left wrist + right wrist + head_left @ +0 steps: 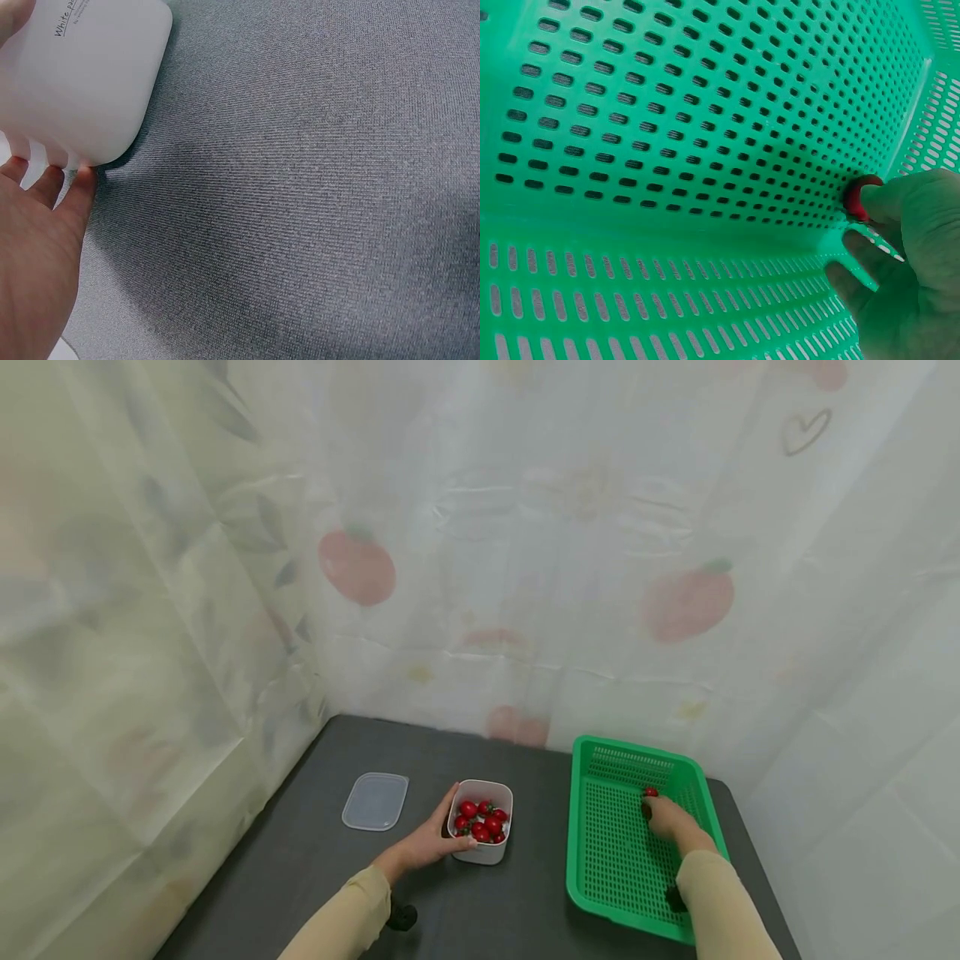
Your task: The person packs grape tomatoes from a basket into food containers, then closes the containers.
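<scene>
My left hand [426,843] grips a small white plastic container [482,856], its thumb over the near side and its fingers along the left side. Several red cherry tomatoes [480,832] lie inside it. The container's pale wall [90,82] bears printed lettering in the left wrist view. To the right, my right hand [670,821] reaches into a green perforated basket [572,835]. Between its thumb and forefinger it pinches a single red cherry tomato [861,196], low beside the basket's slotted wall; the fingers partly hide the tomato.
A translucent lid [375,802] lies flat on the dark cloth-covered table [517,902], left of the container. White curtains [525,568] printed with fruit hang behind the table and along its sides.
</scene>
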A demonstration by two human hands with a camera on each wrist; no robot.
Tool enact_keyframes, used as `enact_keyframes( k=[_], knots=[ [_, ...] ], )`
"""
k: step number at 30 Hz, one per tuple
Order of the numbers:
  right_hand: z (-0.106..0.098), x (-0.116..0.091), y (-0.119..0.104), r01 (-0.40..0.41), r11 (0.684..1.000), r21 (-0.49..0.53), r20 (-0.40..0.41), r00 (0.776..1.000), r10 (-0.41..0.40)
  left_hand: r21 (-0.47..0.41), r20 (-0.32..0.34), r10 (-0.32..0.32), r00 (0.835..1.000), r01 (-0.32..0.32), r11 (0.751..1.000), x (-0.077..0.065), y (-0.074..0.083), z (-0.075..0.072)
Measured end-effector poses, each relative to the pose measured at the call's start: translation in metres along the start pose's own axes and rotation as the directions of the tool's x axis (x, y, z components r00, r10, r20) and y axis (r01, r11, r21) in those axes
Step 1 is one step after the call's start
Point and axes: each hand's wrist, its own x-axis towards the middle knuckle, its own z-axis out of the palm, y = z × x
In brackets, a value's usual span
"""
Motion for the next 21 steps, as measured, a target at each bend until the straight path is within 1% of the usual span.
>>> enact_keyframes(
  k=[6, 12, 15, 18, 21],
  knots=[
    [0.0022, -0.0013, -0.0017, 0.025, 1.000, 0.006, -0.035, 0.999, -0.025, -0.019, 0.003, -0.021, 1.000, 0.021, 1.000, -0.0015, 0.0025, 0.0002],
    [0.0030, -0.0033, -0.0042, 0.048, 0.998, 0.028, -0.056, 0.997, -0.046, -0.035, 0.006, -0.014, 1.000, 0.014, 0.999, -0.0029, 0.0060, 0.0003],
    [0.0038, -0.0045, -0.0051, 0.068, 0.997, 0.028, -0.059, 0.996, -0.066, -0.024, 0.001, -0.011, 1.000, 0.011, 1.000, -0.0034, 0.0068, 0.0004],
    [0.0053, -0.0053, -0.0054, 0.073, 0.997, 0.031, -0.059, 0.996, -0.071, -0.007, -0.004, -0.026, 1.000, 0.026, 1.000, -0.0035, 0.0068, 0.0003],
    [0.0058, -0.0053, -0.0063, 0.081, 0.996, 0.028, -0.058, 0.995, -0.079, -0.005, -0.005, -0.028, 1.000, 0.028, 1.000, -0.0035, 0.0069, 0.0002]
  ],
)
